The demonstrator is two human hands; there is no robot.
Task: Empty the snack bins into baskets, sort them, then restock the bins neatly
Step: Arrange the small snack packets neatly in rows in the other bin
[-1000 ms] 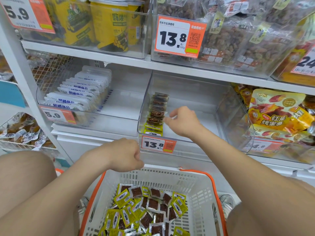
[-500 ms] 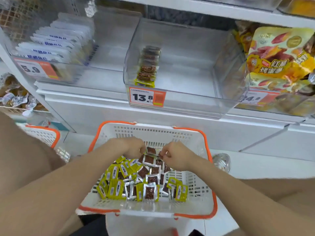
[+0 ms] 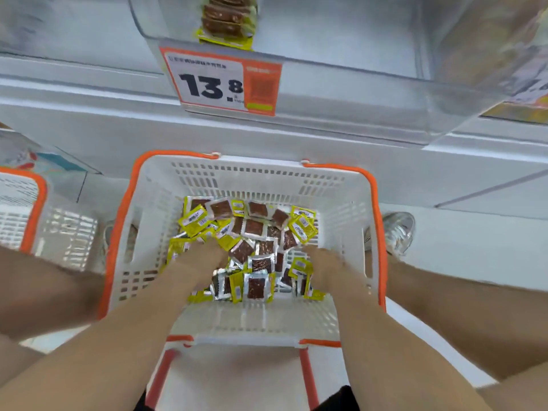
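Observation:
A white basket with an orange rim (image 3: 341,200) stands on the floor below me, holding a loose pile of small yellow-and-brown snack packets (image 3: 252,232). Both hands reach down into that pile. My left hand (image 3: 201,259) is buried among the packets on the left side, my right hand (image 3: 323,262) among those on the right. Both are blurred and their fingers are hidden by packets. Above, a clear bin (image 3: 341,37) carries a 13.8 price tag (image 3: 221,81) and holds a short row of the same packets (image 3: 226,22) at its left.
A second white and orange basket (image 3: 20,209) stands at the left edge. A grey shoe (image 3: 398,231) shows right of the main basket. My bare knees flank the basket on both sides. White shelf fronts run across above it.
My right hand came down from the clear bin into the basket, and my left hand dropped in too. Both have moved nearer me and pushed deeper into the packets. The view has tilted downward.

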